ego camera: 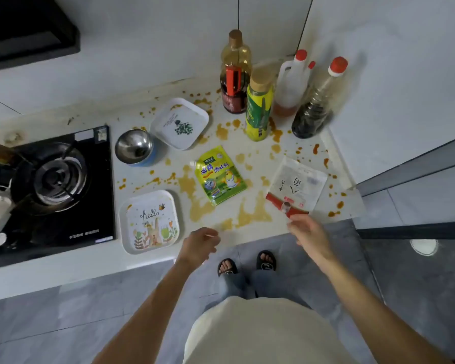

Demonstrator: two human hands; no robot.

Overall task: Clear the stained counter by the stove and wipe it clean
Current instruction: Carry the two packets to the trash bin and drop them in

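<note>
Head view: pale stone counter [247,153], spattered with orange-brown stains [197,206], is lying beside the black gas stove [50,185]. Clearing is at its start. The right hand [310,233] is reaching, fingers apart, holding nothing, toward the clear red-edged spice packet [297,186] at 1 o'clock. The left hand [199,245] is hovering loosely curled, empty. Next move: pinching the packet's near edge.

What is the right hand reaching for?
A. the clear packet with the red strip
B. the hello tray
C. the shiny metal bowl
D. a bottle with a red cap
A: the right hand has its fingertips at the red edge of the clear packet near the counter's front, far from the bowl, the hello tray and the bottles.
</note>
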